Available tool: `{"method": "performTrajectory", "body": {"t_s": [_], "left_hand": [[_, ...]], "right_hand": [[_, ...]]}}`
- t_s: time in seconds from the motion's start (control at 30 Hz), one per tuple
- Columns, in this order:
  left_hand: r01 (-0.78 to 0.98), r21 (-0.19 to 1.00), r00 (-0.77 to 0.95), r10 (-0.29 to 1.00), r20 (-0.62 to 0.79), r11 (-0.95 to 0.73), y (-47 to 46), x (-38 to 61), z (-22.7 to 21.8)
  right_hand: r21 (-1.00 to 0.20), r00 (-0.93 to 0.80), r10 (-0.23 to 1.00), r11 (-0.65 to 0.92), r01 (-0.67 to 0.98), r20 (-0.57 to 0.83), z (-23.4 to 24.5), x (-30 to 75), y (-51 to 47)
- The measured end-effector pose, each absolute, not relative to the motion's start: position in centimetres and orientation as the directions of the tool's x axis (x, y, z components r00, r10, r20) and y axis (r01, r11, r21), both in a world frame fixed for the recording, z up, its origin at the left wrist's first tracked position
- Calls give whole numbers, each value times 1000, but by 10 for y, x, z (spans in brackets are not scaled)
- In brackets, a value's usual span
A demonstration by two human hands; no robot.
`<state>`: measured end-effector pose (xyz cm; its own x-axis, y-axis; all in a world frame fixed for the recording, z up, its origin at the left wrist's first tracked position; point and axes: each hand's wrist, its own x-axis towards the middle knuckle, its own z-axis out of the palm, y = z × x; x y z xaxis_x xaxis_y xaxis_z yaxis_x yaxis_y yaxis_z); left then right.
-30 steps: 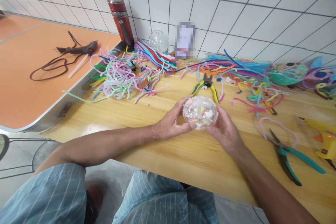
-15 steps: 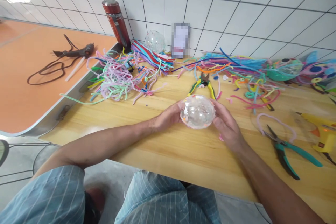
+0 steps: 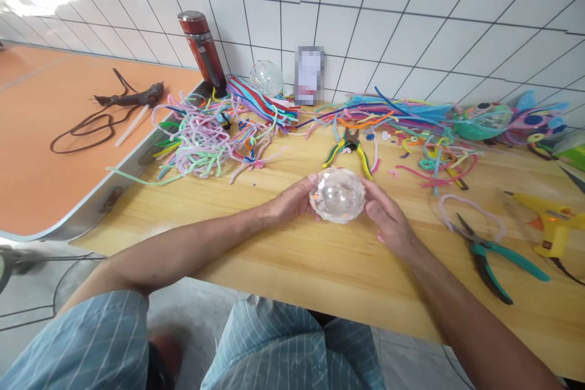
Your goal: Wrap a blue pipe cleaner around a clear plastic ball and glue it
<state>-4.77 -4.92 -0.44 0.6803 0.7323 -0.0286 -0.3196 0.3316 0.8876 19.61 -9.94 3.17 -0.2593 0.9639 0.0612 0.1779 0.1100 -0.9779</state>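
Observation:
A clear plastic ball (image 3: 337,195) with small coloured bits inside sits between both my hands just above the wooden table (image 3: 274,256). My left hand (image 3: 290,202) cups its left side with the fingers curled round it. My right hand (image 3: 388,219) grips its right side, thumb against the shell. Yellow-handled pliers (image 3: 348,147) lie just beyond the ball.
Heaps of coloured pipe cleaners (image 3: 205,134) spread along the back of the table. Teal-handled pliers (image 3: 493,256) and a yellow glue gun (image 3: 548,222) lie at the right. A red flask (image 3: 201,49), a second clear ball (image 3: 265,77) and a black glue gun (image 3: 132,97) stand at the back left.
The ball has been turned in my hands: the side with coloured bits faced up before, a clearer side faces up now. Both hands stay on it.

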Motion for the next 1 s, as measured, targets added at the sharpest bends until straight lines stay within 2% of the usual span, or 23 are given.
{"method": "performTrajectory", "body": {"t_s": [0.23,0.47,0.67,0.83,1.0], "left_hand": [[-261,961,463,886,39,94,-51,-54,-5],[-107,989,411,901,137,-102,-48,-61,-1],[-171,982,510,846,153,-75,-49,-55,-5],[-133,988,473,870,138,-84,-50,-52,-13],[-102,990,464,876,131,-94,-52,-53,-9]], "right_hand": [[-978,-202,978,80,193,40,18,199,-96],[-890,-255,957,236,390,142,10,201,-92],[-854,-256,953,264,448,160,10,203,-90],[-845,-263,950,277,458,169,10,203,-91],[-864,-244,941,317,391,235,11,201,-93]]}}
